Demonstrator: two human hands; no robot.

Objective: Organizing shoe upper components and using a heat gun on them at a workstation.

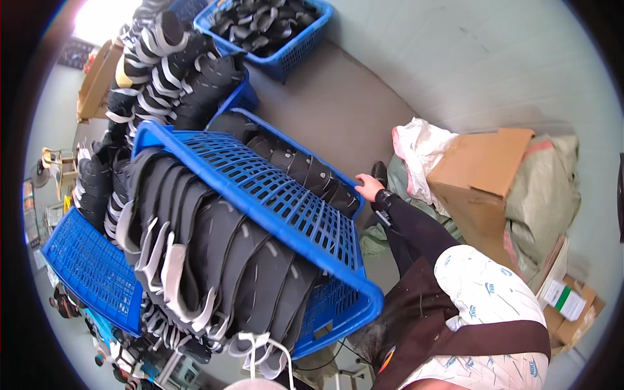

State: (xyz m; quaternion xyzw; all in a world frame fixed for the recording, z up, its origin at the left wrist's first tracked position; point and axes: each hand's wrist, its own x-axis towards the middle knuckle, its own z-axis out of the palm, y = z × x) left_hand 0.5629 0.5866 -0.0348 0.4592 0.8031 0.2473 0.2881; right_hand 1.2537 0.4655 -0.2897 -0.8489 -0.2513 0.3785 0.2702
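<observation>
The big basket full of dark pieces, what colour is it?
The basket is bright blue plastic with a slotted wall, seen best in the head view.

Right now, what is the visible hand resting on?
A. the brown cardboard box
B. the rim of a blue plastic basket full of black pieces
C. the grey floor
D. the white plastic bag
B: the hand lies on the far rim of the blue basket packed with black pieces, away from the cardboard box.

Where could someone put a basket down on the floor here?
Bare brown floor lies between the far blue basket, the tilted blue basket and the cardboard box. The left is crowded with stacked black pieces. The right hand rests on the lower basket's rim.
</observation>
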